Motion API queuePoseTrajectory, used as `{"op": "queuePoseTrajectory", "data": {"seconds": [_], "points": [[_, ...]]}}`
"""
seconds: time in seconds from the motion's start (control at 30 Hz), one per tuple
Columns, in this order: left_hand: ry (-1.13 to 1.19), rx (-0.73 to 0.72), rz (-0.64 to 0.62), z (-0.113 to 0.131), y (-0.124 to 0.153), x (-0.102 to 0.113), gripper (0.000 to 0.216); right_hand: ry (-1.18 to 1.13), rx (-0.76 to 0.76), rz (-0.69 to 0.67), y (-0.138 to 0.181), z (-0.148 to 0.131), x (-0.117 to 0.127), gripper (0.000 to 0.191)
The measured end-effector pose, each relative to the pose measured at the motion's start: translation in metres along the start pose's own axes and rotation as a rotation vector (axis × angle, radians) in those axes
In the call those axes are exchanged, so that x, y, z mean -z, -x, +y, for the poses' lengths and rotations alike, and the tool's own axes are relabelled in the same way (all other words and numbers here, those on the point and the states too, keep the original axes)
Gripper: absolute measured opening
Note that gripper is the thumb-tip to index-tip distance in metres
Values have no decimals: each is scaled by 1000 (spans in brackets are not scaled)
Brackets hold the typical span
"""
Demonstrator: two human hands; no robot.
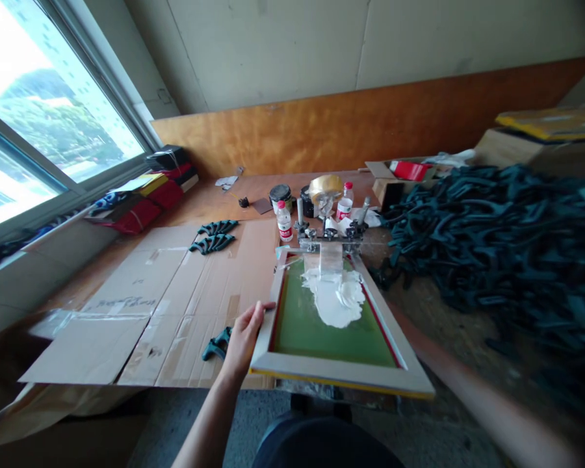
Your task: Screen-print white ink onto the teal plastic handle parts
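A screen printing frame (419, 377) with green mesh and a white border lies in front of me, its far end at a metal clamp (331, 237). White paste (338, 302) is spread over the mesh, with a pale squeegee blade (331, 260) at its far end. My left hand (246, 335) grips the left side of the frame, thumb along the top. Beside that hand, a dark green curved plastic part (217, 344) rests on cardboard. My right forearm (448, 364) reaches in from the right, blurred; the hand is hidden behind the frame's right side.
A large heap of dark green parts (468, 227) fills the right. More parts (213, 236) lie in rows on the flattened cardboard (175, 292). Red-capped bottles (284, 222) and a black can (280, 194) stand behind. Boxes (160, 188) line the window side.
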State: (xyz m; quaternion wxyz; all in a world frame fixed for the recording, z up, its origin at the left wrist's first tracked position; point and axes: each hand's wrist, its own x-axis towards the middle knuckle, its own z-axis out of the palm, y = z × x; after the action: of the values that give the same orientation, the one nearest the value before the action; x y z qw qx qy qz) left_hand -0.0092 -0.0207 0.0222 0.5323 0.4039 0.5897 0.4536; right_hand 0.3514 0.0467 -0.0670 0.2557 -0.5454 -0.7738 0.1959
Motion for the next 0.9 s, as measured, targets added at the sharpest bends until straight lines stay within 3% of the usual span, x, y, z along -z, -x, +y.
{"op": "queuePoseTrajectory", "data": {"seconds": [0.1,0.2,0.27,0.33,0.43,0.6,0.7,0.8,0.9], "points": [[-70,56,-71,-46,-6,3,73,97,2,100,-24,1,29,29],[-259,28,-40,-83,-16,3,74,240,136,204,-57,-33,35,44],[-380,15,-30,-96,-22,3,70,337,222,138,-75,-64,25,52],[-428,28,-46,-102,-25,3,67,395,240,-7,-82,-87,9,36],[-426,47,-61,-105,-27,4,65,401,288,-162,-65,-95,-8,12],[-354,60,-49,-112,-27,5,65,294,618,-312,-20,-78,4,27],[-340,61,-44,-114,-28,6,65,256,651,-406,-19,-77,15,24],[-302,59,-43,-113,-28,5,67,276,604,-267,-21,-78,8,26],[-238,79,-40,-109,-26,4,72,248,651,-115,-7,-76,-5,32]]}}
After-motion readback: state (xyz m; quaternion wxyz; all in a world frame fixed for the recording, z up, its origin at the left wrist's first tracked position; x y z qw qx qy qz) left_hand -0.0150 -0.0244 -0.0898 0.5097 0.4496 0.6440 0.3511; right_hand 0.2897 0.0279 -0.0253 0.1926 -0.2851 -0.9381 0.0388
